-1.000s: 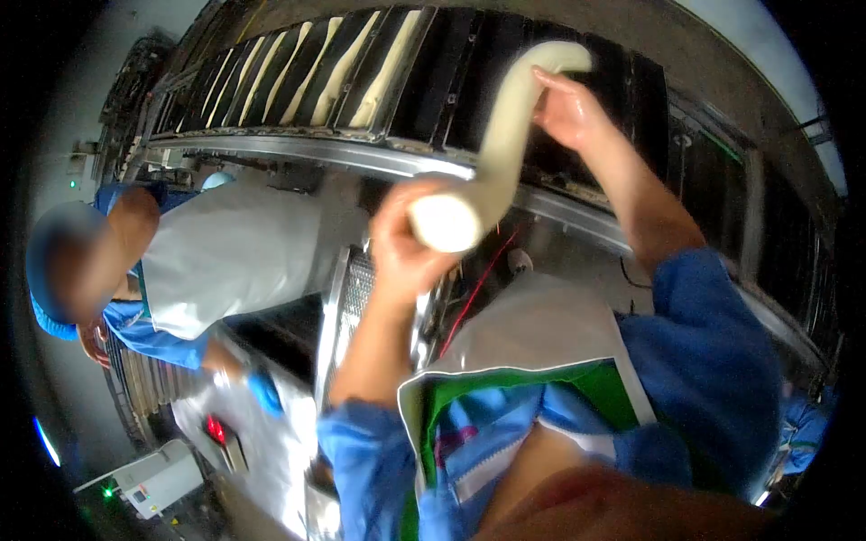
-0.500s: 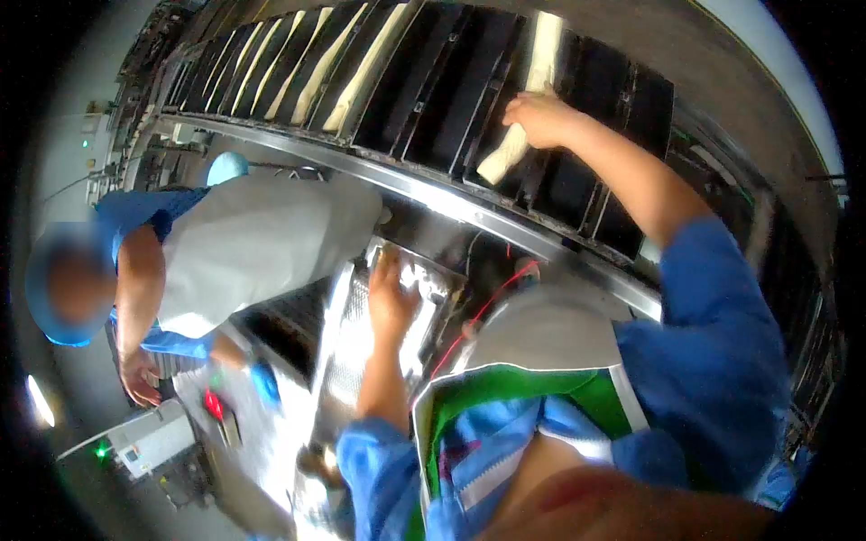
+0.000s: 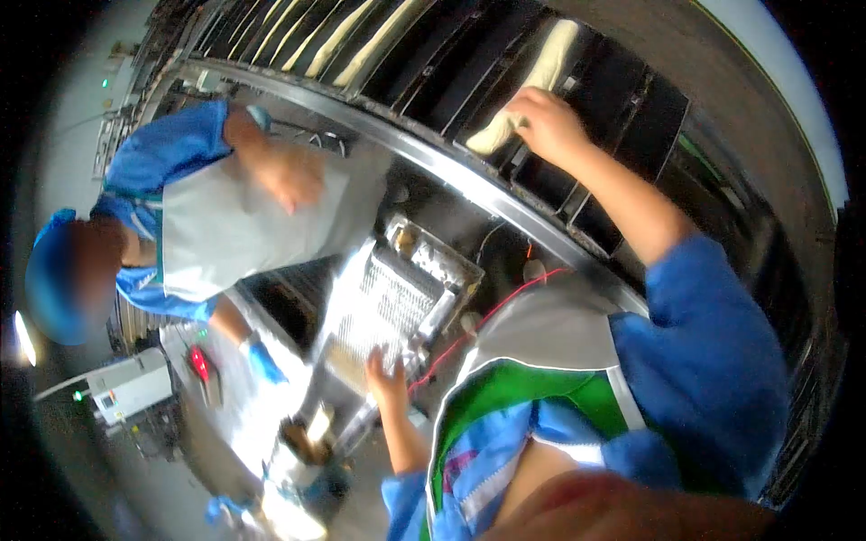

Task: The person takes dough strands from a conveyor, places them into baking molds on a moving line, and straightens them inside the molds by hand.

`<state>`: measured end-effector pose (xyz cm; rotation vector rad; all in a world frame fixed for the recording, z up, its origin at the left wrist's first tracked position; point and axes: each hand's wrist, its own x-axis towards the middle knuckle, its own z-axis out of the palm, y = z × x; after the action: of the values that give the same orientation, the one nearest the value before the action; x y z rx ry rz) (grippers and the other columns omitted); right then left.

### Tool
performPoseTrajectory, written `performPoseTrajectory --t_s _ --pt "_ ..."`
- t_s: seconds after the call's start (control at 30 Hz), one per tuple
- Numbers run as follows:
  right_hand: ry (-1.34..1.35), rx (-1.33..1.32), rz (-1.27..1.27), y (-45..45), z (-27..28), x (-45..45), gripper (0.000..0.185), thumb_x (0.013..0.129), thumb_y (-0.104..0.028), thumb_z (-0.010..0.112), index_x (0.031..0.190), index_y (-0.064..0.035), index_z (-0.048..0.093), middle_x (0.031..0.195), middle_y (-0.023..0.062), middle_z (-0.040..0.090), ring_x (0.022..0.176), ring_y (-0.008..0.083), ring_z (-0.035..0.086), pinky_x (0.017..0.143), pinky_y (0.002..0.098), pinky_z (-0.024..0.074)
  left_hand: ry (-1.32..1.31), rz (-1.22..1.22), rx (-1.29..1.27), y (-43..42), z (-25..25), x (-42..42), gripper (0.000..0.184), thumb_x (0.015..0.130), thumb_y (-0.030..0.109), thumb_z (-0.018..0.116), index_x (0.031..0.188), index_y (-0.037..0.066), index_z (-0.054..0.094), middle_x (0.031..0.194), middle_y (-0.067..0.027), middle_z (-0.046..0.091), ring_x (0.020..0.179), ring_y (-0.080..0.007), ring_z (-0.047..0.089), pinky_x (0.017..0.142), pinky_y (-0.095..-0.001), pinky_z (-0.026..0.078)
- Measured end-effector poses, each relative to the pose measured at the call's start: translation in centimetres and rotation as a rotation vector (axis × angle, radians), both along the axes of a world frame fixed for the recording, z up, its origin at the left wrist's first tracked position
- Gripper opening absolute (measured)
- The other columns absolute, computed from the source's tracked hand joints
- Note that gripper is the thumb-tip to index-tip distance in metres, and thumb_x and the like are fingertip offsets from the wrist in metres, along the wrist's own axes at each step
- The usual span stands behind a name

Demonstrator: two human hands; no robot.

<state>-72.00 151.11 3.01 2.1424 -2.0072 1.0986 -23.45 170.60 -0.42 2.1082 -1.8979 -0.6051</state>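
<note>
A long pale strip of dough (image 3: pixel 548 65) lies lengthwise in a black baking tin (image 3: pixel 591 68) at the upper right. My right hand (image 3: pixel 548 124) is on its nearer half, fingers curled against the dough and hiding part of it. Lower down, my left hand (image 3: pixel 390 383) holds nothing, its fingers apart. It hovers at the near end of a shiny metal machine bed with a ribbed mesh surface (image 3: pixel 383 302); whether it touches the metal I cannot tell.
More dough strips (image 3: pixel 383 41) lie in tins at the upper left. A steel rail (image 3: pixel 433 167) runs along the tins' near ends. At left stands a co-worker in a grey apron (image 3: pixel 262 225), one hand blue-gloved. A red cord (image 3: pixel 492 316) hangs beside my apron.
My right hand and the dough strip have settled lower into the tin. My left hand has drawn back toward me along the metal bed. The co-worker's bare arm has swung up across the apron.
</note>
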Motion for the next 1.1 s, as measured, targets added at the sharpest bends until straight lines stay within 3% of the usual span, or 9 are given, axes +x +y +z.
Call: performPoseTrajectory --t_s 0.27,0.37,0.57,0.63,0.73,0.77,0.87,0.97,1.1 --pt "0.138 0.492 -0.075 18.2 1.2 0.3 0.039 0.084 -0.041 0.056 0.073 -0.0037 0.062 0.076 0.0158 0.06 0.075 0.0343 0.057 0.077 0.0451 0.0429 -0.03 0.03 -0.136 5.7 1.0 3.6 0.035 0.071 0.01 0.067 0.105 0.007 0.061 0.115 -0.0187 0.055 0.108 -0.0365 0.051 0.092 -0.0423 0.042" --pt "0.424 0.281 0.067 16.4 0.2 2.4 0.047 0.083 -0.046 0.055 0.074 -0.0008 0.062 0.076 0.0183 0.06 0.074 0.0367 0.057 0.081 0.0462 0.0411 -0.13 0.202 -0.166 4.8 1.8 6.0 0.032 0.071 0.011 0.068 0.102 0.007 0.059 0.117 -0.0141 0.054 0.108 -0.0338 0.05 0.092 -0.0406 0.041" --pt "0.389 0.24 0.023 18.5 0.6 3.7 0.045 0.075 -0.043 0.065 0.07 0.002 0.061 0.068 0.0197 0.058 0.072 0.0367 0.055 0.078 0.0446 0.0407 -0.23 0.37 -0.391 6.9 0.8 14.9 0.04 0.067 0.007 0.068 0.106 0.01 0.057 0.12 -0.0124 0.052 0.111 -0.0323 0.047 0.095 -0.0407 0.038" --pt "0.441 0.57 -0.094 20.0 2.3 4.4 0.043 0.077 -0.041 0.064 0.078 0.002 0.064 0.076 0.0207 0.061 0.075 0.039 0.056 0.074 0.0444 0.0422 -0.224 0.447 -0.397 8.5 0.4 17.4 0.042 0.067 0.006 0.068 0.107 0.01 0.057 0.121 -0.0138 0.052 0.111 -0.0332 0.047 0.095 -0.0411 0.038" --pt "0.44 0.588 -0.046 22.1 3.8 6.2 0.042 0.083 -0.039 0.059 0.096 -0.0005 0.066 0.078 0.0206 0.063 0.075 0.0373 0.059 0.071 0.0447 0.0443 -0.29 0.618 -0.338 11.0 -1.3 20.3 0.046 0.068 0.006 0.067 0.112 0.008 0.055 0.122 -0.0159 0.049 0.115 -0.0338 0.044 0.098 -0.0421 0.035" --pt "0.471 0.548 -0.043 23.2 -0.6 2.1 0.044 0.088 -0.045 0.048 0.125 -0.0209 0.053 0.085 0.0191 0.063 0.086 0.0361 0.057 0.089 0.0488 0.0381 -0.291 0.643 -0.332 11.9 -1.6 20.9 0.046 0.068 0.007 0.067 0.113 0.008 0.054 0.122 -0.0156 0.049 0.116 -0.0337 0.043 0.099 -0.0422 0.035" --pt "0.645 0.818 -0.293 24.6 -1.8 0.6 0.056 0.085 -0.055 0.047 0.103 -0.0047 0.064 0.091 0.0195 0.063 0.096 0.036 0.056 0.093 0.0535 0.0341 -0.28 0.703 -0.283 13.7 -2.6 22.5 0.049 0.069 0.009 0.066 0.116 0.006 0.052 0.124 -0.0154 0.047 0.117 -0.0338 0.042 0.099 -0.0425 0.034" --pt "0.601 0.679 -0.409 26.7 -1.2 2.7 0.062 0.081 -0.058 0.051 0.092 0.0016 0.064 0.096 0.0205 0.061 0.097 0.037 0.055 0.093 0.053 0.0345 -0.285 0.757 -0.27 14.8 -3.9 24.4 0.054 0.068 0.011 0.067 0.119 0.005 0.049 0.127 -0.0167 0.046 0.119 -0.0347 0.04 0.1 -0.0428 0.033" --pt "0.502 0.707 -0.491 27.7 -1.7 2.9 0.065 0.079 -0.059 0.054 0.105 0.0003 0.06 0.107 0.0202 0.058 0.102 0.0375 0.053 0.095 0.0515 0.0348 -0.349 0.863 -0.196 14.6 -4.7 27.2 0.062 0.067 0.015 0.068 0.125 0.006 0.045 0.13 -0.0193 0.042 0.122 -0.0356 0.037 0.102 -0.0443 0.03"
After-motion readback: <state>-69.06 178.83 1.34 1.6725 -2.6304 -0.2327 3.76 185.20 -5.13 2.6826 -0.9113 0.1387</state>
